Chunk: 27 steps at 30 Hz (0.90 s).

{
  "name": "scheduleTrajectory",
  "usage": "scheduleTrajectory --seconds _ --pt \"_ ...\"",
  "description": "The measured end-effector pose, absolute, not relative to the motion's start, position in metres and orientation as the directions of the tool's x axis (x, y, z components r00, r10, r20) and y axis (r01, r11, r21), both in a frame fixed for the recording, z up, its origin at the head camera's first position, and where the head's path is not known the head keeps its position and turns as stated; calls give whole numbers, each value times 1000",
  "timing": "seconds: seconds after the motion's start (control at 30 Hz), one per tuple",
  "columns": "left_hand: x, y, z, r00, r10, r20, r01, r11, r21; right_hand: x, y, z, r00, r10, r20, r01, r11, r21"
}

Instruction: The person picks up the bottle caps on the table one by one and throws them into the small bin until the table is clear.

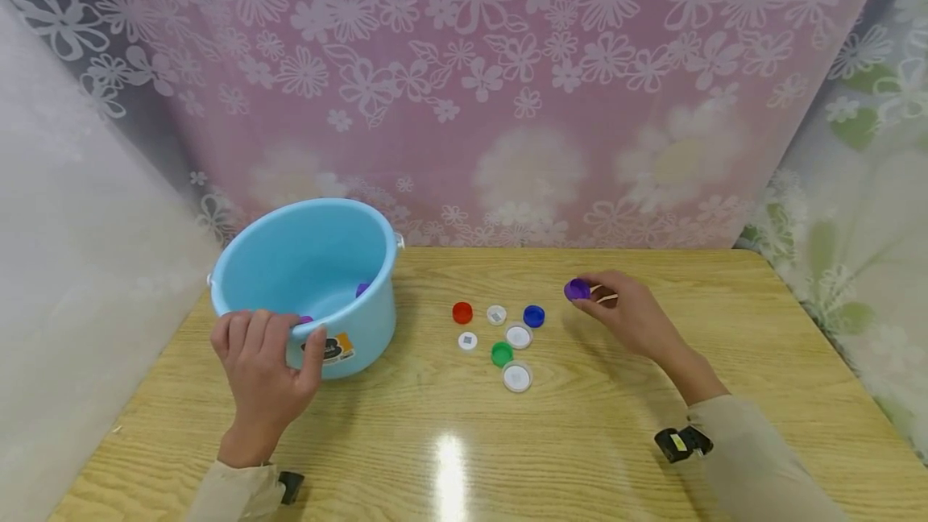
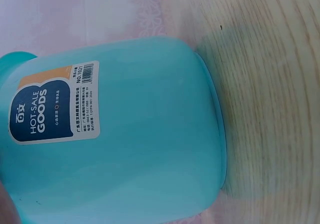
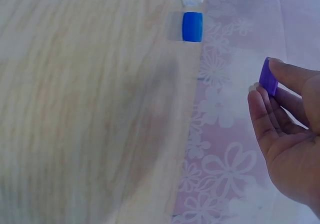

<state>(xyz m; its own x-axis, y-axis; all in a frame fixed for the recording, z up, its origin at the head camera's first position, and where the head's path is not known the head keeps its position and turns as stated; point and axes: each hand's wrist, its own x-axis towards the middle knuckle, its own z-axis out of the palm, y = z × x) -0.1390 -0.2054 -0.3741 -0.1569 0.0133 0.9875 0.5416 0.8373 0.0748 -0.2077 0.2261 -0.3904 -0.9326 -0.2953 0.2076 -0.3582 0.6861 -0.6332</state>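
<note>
A light blue bucket (image 1: 362, 321) stands on the left of the table, tilted a little toward me. My left hand (image 1: 264, 365) grips its near rim, fingers over the edge and thumb outside. Inside the bucket, purple caps (image 1: 362, 289) show in part; the rest of its floor is hidden. Above the table at the right, my right hand (image 1: 627, 312) pinches a purple bottle cap (image 1: 577, 289) between thumb and fingers. In the right wrist view the purple cap (image 3: 268, 77) is seen edge-on, apart from the tabletop.
Between the hands lie a red cap (image 1: 462, 312), a blue cap (image 1: 533, 316), a green cap (image 1: 502, 354) and several white or clear-rimmed lids (image 1: 518, 377). A flowered pink curtain (image 1: 507, 143) hangs behind the wooden table (image 1: 406, 457).
</note>
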Motion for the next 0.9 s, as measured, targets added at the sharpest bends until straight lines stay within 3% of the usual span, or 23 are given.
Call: scheduleTrajectory --seconds 0.9 --pt "-140 -206 -374 -160 15 987 537 840 74 -219 193 -350 -928 -247 278 -372 653 -660"
